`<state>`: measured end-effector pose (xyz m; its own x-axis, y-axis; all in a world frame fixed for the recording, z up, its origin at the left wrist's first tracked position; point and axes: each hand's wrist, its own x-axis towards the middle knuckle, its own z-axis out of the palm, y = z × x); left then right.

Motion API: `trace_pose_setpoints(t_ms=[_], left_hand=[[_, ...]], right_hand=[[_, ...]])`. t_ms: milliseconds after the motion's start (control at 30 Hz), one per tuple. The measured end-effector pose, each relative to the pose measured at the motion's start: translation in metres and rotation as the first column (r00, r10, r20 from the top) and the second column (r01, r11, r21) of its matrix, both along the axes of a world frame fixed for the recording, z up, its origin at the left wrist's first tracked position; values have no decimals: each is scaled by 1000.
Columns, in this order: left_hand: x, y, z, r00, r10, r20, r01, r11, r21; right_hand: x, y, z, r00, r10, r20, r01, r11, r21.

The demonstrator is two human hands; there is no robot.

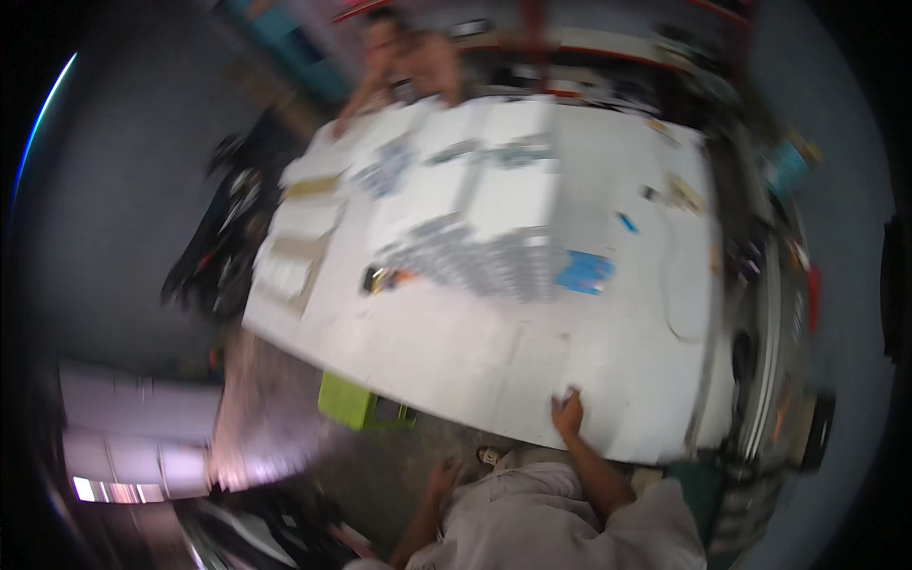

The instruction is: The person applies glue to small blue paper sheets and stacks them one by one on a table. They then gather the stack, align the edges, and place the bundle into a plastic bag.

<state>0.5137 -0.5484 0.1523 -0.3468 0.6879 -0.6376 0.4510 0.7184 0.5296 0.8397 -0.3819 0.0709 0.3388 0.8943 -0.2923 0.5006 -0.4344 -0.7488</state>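
Evidently the nearer activity sits at the table's (456,337) near edge, where the right hand (567,412) is over the surface, fingers curled; blur leaves me unable to tell whether it pinches anything. The left hand (445,475) hangs off the table, close to the person's body, its grip equally unclear.

Beyond the right hand, well apart from it, lie the grey pieces (475,264), heaped loosely across the middle, with white panels (513,199) behind them and a blue packet (583,273) just right. A dark-and-orange object (378,278) is left of the heap.

A long reach from the near edge could, I judge, brush the loose heap and scatter it. A co-worker (423,66) leans at the far left; a bump from there might shift the panels.
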Motion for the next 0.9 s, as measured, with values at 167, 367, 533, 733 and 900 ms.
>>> trace_pose_setpoints(t_ms=[167, 367, 533, 733, 900], left_hand=[[-51, -71, -30, 984, 177, 37, -169, 972, -161], [-141, -212, -94, 958, 287, 16, -286, 957, -52], [-163, -243, -84, 755, 650, 83, -624, 752, -214], [-181, -248, -81, 495, 869, 0, -810, 461, -363], [-234, -207, -102, 501, 865, -33, -832, 472, -291]], right_hand=[[-101, -75, 33, 590, 801, -100, -806, 591, -20], [-120, -50, 6, 731, 682, -17, -668, 711, -219], [-112, -28, -21, 948, 236, 214, -223, 971, -82], [-189, -19, -50, 932, 339, 130, -332, 941, -71], [-332, 52, -82, 929, 368, -27, -365, 927, 84]])
